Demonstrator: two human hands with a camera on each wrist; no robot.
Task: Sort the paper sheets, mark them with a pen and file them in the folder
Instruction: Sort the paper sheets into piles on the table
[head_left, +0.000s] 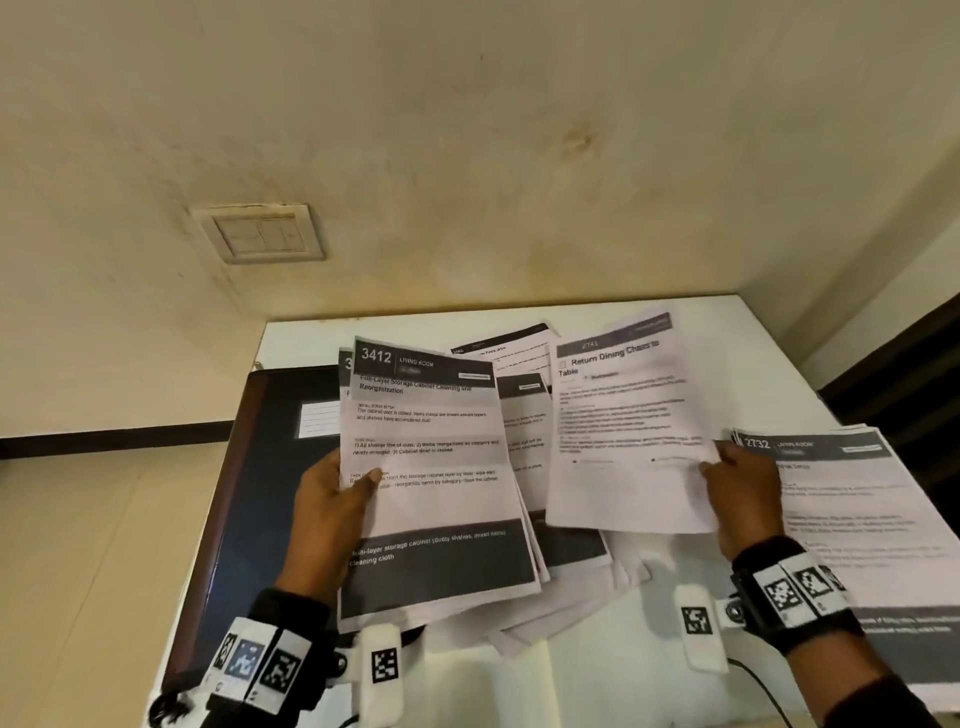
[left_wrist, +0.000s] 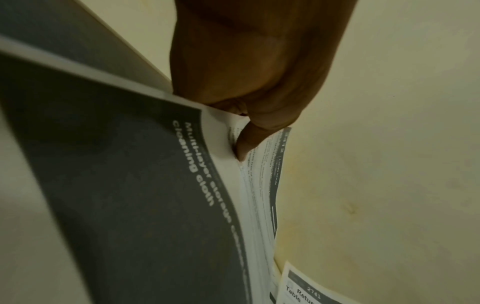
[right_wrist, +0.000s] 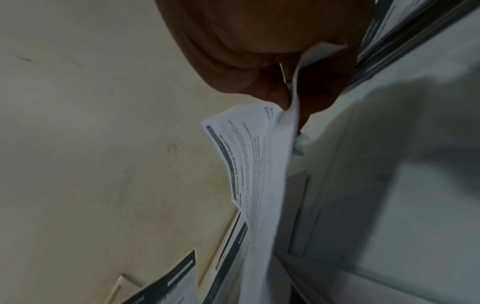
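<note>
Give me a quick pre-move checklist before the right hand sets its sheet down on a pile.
1. Right hand has its sheet pinched at the edge: ok, thumb on top.
2. Left hand holds the stack steady: ok, thumb across the front page, headed 3412.
3. Held sheet readable for sorting: ok, headed 2741, "Return Dining Chairs to Table".
4. A pile on the right to receive it: ok, pile topped by 2732 lies on the table.
5. Folder at hand for filing: ok, closed, partly under the papers.
6. Pen for marking: cannot tell, none in view.
</note>
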